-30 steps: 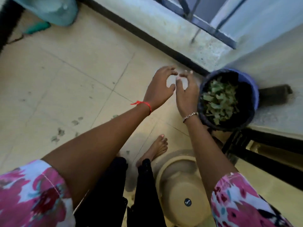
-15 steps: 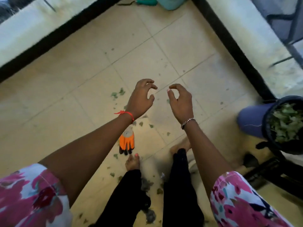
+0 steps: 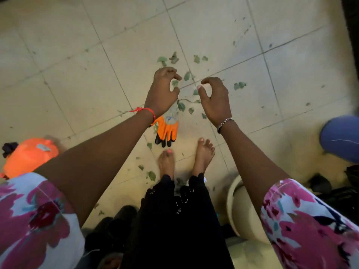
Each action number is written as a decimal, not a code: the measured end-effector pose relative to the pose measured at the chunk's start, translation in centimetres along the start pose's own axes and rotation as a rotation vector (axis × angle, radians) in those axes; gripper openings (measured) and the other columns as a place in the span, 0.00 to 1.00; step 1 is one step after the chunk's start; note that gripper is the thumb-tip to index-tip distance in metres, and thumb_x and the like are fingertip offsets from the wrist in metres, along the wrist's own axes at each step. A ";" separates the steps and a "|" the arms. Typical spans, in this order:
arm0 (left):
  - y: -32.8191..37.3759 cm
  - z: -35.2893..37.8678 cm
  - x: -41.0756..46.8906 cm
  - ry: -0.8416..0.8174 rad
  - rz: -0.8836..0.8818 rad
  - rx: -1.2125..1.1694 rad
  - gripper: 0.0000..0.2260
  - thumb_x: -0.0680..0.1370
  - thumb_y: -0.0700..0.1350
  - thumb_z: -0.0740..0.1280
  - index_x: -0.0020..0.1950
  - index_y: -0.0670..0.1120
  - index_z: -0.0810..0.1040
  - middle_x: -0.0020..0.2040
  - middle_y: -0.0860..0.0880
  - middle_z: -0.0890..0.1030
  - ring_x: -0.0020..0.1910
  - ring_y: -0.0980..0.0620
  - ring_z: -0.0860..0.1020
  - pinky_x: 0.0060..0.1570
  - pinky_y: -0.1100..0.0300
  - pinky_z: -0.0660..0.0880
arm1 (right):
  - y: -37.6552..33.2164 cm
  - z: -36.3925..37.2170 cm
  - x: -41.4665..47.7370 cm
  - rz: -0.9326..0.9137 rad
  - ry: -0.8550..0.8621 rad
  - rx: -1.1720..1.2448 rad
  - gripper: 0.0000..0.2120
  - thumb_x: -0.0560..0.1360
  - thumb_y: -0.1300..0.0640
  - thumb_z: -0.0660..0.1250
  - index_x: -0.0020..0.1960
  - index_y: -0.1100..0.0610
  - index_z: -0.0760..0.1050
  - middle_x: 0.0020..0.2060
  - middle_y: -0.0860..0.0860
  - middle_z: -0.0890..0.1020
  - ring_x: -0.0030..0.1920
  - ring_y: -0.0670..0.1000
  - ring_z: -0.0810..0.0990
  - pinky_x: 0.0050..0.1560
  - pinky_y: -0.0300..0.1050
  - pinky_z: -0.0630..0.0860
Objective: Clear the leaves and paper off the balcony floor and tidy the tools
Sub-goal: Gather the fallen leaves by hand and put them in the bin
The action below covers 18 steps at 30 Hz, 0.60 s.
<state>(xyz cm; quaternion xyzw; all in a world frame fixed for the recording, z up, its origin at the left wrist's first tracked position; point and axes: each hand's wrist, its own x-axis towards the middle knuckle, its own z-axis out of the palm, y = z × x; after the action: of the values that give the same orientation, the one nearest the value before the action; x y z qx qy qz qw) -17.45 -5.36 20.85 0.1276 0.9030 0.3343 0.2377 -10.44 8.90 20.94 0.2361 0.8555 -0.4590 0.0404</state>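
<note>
**Empty hands poised over the scattered leaves**

The left hand (image 3: 164,90) and the right hand (image 3: 214,100) hang palm-down over the tiled floor (image 3: 77,35). Both have loosely hooked fingers, with thumb and fingertips apart, and hold nothing.

The step in hand looks like gathering. The leaves (image 3: 239,85) lie scattered beneath both hands, between them, just beyond the fingertips and off the right hand's outer side. I can make out no paper.

The next move likely calls for lowering both hands and raking the flat, small pieces into a heap. That heap then goes to the blue bucket (image 3: 342,138), well off to the right hand's outer side.

An orange glove (image 3: 167,129) lies directly under the left wrist, its grey cuff among the leaves, so it probably needs lifting aside first. A blurred orange thing (image 3: 29,156), perhaps its pair, sits far out past the left forearm. Bare feet (image 3: 204,152) stand just behind the hands, with more scraps around them. A beige basin (image 3: 239,210) sits beside the right elbow.
</note>
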 end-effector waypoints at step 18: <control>-19.4 13.4 17.6 0.192 0.078 0.309 0.36 0.73 0.60 0.61 0.75 0.41 0.57 0.77 0.38 0.49 0.76 0.38 0.45 0.73 0.44 0.43 | 21.0 19.4 9.2 0.066 0.400 -0.410 0.35 0.76 0.38 0.56 0.74 0.59 0.58 0.74 0.59 0.58 0.76 0.57 0.53 0.75 0.52 0.46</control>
<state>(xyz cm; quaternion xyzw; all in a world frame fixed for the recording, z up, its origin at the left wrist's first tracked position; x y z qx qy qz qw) -27.03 -5.65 -6.96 0.1649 0.9566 0.2112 0.1147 -12.18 6.47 -9.01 0.3365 0.9134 -0.2190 -0.0674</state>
